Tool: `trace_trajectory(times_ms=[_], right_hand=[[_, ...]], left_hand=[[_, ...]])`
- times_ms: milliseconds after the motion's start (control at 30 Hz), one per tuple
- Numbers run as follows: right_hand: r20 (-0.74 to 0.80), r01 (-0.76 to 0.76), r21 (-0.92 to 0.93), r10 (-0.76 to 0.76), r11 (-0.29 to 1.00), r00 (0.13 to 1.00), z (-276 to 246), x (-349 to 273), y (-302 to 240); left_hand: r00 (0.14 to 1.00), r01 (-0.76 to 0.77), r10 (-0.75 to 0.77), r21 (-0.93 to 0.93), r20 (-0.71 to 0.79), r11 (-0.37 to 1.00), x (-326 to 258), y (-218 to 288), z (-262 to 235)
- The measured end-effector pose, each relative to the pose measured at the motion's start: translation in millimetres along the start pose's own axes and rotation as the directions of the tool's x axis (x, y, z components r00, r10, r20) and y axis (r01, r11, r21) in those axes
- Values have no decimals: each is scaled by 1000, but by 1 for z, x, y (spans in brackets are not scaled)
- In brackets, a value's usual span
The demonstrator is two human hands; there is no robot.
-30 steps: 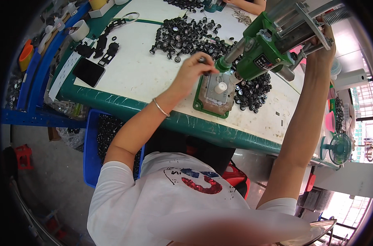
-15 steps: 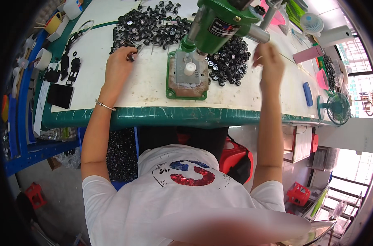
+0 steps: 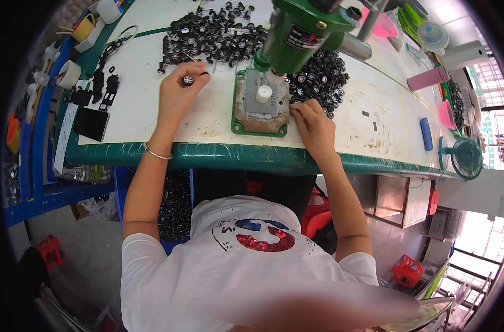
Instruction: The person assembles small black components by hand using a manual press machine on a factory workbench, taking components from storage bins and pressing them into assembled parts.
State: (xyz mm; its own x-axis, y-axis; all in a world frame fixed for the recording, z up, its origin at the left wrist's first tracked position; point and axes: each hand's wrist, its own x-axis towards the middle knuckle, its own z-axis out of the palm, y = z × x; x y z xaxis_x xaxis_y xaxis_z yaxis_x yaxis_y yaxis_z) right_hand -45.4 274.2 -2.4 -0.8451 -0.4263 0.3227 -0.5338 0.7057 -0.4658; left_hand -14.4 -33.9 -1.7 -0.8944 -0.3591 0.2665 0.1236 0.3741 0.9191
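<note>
My left hand (image 3: 176, 99) is raised at the near edge of a heap of small black wheels on metal axles (image 3: 216, 41). Its fingers are closed on a small black toy wheel (image 3: 188, 81) with a silver hub; a thin axle shows beside it. My right hand (image 3: 317, 128) is beside the right edge of the green press base (image 3: 260, 130), fingers bent and pinched together. Whatever its fingertips hold is too small to make out. A white round holder (image 3: 263, 94) stands on the base's grey plate, under the green hand press (image 3: 296, 39).
Loose black wheels (image 3: 321, 83) are heaped right of the press. On the left lie a black phone (image 3: 91, 123) and black plastic parts (image 3: 109, 91). Farther right are a blue object (image 3: 426, 134), a pink cylinder (image 3: 427, 78) and a small green fan (image 3: 466, 157).
My right hand has come down from near the press lever, leftward and toward me, to the base. My left hand has turned, so the wheel's hub shows. The view has shifted slightly.
</note>
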Motion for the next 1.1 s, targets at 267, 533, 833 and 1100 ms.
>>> trace_trajectory(times_ms=[267,533,833,1100], right_hand=[[79,77,57,-81,995,994,-8,0,-2],[37,108,70,-110,992,993,-13,4,-7],[-74,200,371,-186,907,980,-6,38,-49],[-2,14,569,-15,822,1000,12,37,-53]], left_hand=[[882,433,-248,-482,401,761,-10,7,19],[907,411,-298,-468,297,782,-12,19,31],[974,176,-82,-473,212,863,-5,18,58],[975,143,-34,-504,218,852,-6,11,56]])
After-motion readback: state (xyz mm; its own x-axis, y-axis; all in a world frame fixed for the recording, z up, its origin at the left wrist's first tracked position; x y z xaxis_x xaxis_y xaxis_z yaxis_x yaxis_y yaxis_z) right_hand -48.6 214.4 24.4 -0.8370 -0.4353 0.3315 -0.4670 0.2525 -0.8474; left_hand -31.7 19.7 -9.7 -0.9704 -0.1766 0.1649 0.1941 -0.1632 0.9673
